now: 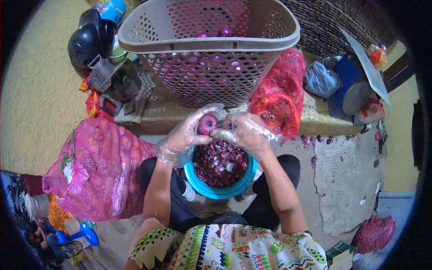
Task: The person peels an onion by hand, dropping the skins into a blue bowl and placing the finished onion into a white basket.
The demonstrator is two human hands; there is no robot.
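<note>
Basket (180,47): top centre of the frame, onions (224,32) inside.
Sack (105,166): left of the frame, full.
Basin (220,194): centre, below the hands, heaped with skins (220,168).
Left hand (182,135): gloved, fingers curled round an onion (206,124).
Right hand (248,132): gloved, half-closed, thumb near the onion; cannot tell what it grips.
Onion: mid-frame, above the basin.

Peelings (220,165) lie in a tub (219,194), with a sack (105,168) left of it and a basket (265,45) behind.
</note>
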